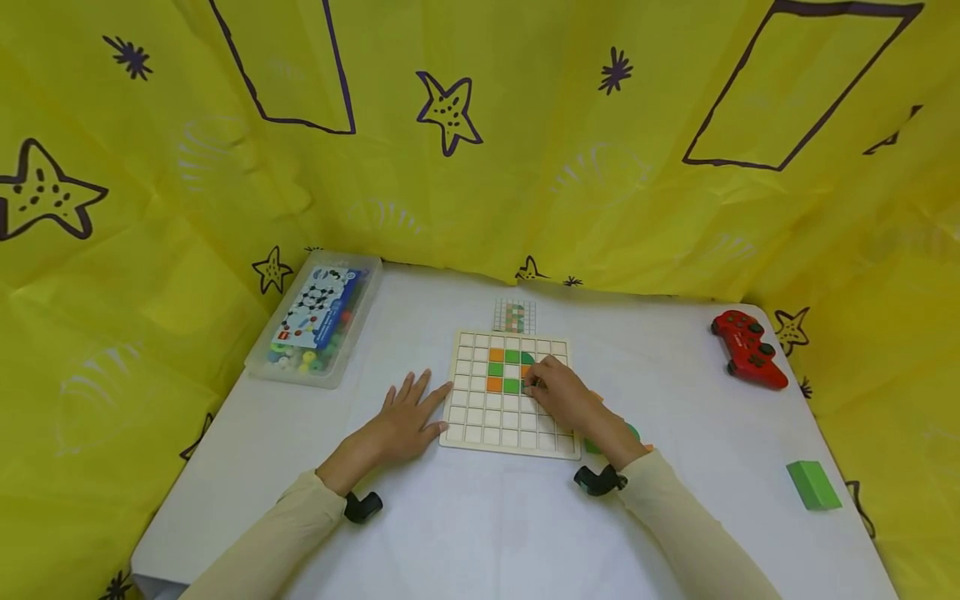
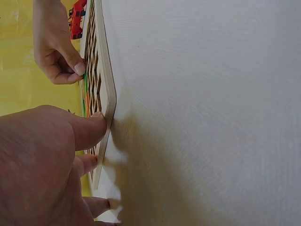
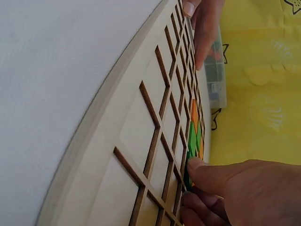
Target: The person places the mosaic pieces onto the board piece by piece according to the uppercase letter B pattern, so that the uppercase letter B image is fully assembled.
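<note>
A wooden grid board lies on the white table. Orange tiles and green tiles fill several of its cells. On the board's left edge rest the thumb and a finger of my left hand, the fingers spread and straight. My right hand pinches a small dark green tile between thumb and fingers, low over the cells right of the middle. The fingers partly hide that tile, so its shape cannot be made out. Another dark green tile, with a rounded corner, sits just above.
Behind the board lies a small pattern card. Loose green pieces lie partly under my right forearm. A clear plastic box of colored parts stands left. To the right are a red game controller and a green block.
</note>
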